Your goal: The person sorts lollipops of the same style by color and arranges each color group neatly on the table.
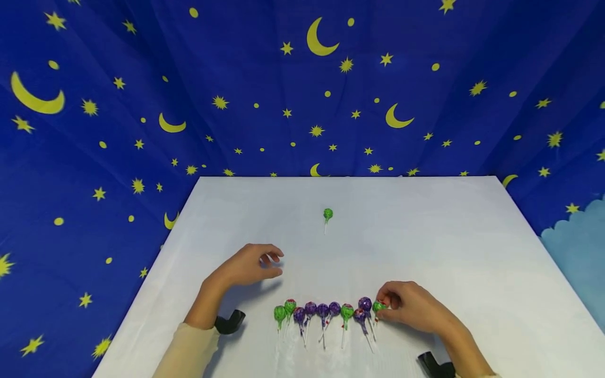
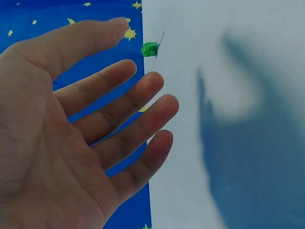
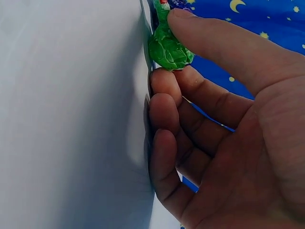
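Observation:
At the right end of a row of wrapped lollipops, my right hand pinches a green lollipop between thumb and fingers. The other fingers curl close to the table in the right wrist view. Beside it in the row lie a purple lollipop and another purple one. My left hand hovers over the table to the left, holding nothing, its fingers spread and relaxed in the left wrist view. Its shadow falls on the tabletop. Alone farther back lies a single green lollipop, stick toward me.
The white table reaches back to a blue curtain with yellow moons and stars. Several more green and purple lollipops lie side by side at the front, sticks toward me. A black wrist device shows below the left hand.

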Available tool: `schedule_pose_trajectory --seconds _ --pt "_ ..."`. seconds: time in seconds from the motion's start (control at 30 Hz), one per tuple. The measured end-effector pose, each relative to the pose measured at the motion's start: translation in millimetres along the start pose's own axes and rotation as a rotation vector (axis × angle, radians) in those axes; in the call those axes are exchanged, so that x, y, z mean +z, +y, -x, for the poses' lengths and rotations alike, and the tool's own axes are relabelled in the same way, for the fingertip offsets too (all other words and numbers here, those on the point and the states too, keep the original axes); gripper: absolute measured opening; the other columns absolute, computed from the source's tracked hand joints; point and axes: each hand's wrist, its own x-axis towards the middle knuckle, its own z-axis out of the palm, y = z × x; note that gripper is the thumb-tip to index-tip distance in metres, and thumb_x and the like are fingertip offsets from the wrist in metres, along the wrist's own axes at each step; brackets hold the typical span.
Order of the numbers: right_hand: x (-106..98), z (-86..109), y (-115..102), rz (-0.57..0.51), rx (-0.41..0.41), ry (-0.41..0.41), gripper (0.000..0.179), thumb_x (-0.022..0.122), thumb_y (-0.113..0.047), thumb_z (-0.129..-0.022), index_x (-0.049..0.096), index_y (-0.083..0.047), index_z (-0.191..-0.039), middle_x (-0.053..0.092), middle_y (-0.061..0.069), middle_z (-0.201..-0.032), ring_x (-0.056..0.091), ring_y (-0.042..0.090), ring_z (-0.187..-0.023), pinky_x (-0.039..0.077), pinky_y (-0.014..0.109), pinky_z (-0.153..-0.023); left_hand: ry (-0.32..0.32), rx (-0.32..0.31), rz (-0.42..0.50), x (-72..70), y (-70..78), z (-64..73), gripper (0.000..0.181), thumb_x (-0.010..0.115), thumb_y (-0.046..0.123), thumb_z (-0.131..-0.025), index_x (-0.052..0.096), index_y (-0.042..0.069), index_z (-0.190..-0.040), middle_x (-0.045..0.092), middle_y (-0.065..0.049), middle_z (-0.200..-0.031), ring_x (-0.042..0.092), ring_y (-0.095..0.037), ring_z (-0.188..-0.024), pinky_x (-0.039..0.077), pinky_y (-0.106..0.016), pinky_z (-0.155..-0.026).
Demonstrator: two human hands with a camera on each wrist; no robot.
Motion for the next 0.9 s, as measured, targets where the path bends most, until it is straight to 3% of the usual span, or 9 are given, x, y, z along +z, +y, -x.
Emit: schedule_pose_trajectory --seconds 0.23,0.4,0.57,0.9 --pt "2.6 0.7 -0.4 -0.010 0.003 -0.007 0.026 0.077 -0.041 -0.080 0.065 -0.023 -0.093 0.056 -0.011 -0.074 0.051 0.006 -0.065 0.043 0.025 -0.058 -0.091 -0.022 0.063 14.5 -1.2 20.4 0.043 0.073 0.042 -0.084 0.065 0.013 -0.115 0.064 0.001 -0.102 0.059 -0.016 -0.087 0.048 -0.034 -0.073" --pt "2.0 0.3 0.0 -0.022 -0.001 -0.005 0.025 0.077 -0.040 -0.080 0.065 -0.023 -0.093 0.056 -0.010 -0.074 0.051 0.006 -0.065 0.043 0.025 -0.058 -0.075 -0.025 0.079 21.7 1.7 29.0 0.040 0.074 0.038 -0.084 0.066 0.013 -0.113 0.065 0.002 -0.102 0.060 -0.019 -0.090 0.048 -0.034 -0.076" --pt "2.3 1.2 0.9 -0.026 0.005 -0.009 0.027 0.077 -0.041 -0.079 0.065 -0.022 -0.094 0.056 -0.010 -0.074 0.051 0.006 -0.065 0.043 0.025 -0.058 -0.112 -0.034 0.083 31.1 5.9 36.5 0.042 0.078 0.039 -0.080 0.066 0.015 -0.112 0.064 0.004 -0.102 0.060 -0.018 -0.091 0.048 -0.034 -0.079" --pt "1.4 1.0 -0.5 -0.024 0.016 -0.002 0.026 0.078 -0.039 -0.080 0.066 -0.021 -0.094 0.057 -0.010 -0.075 0.052 0.007 -0.066 0.044 0.025 -0.058 -0.067 -0.002 0.055 48.6 2.3 42.0 0.036 0.082 0.035 -0.076 0.068 0.021 -0.106 0.063 0.010 -0.098 0.057 -0.011 -0.087 0.047 -0.031 -0.078"
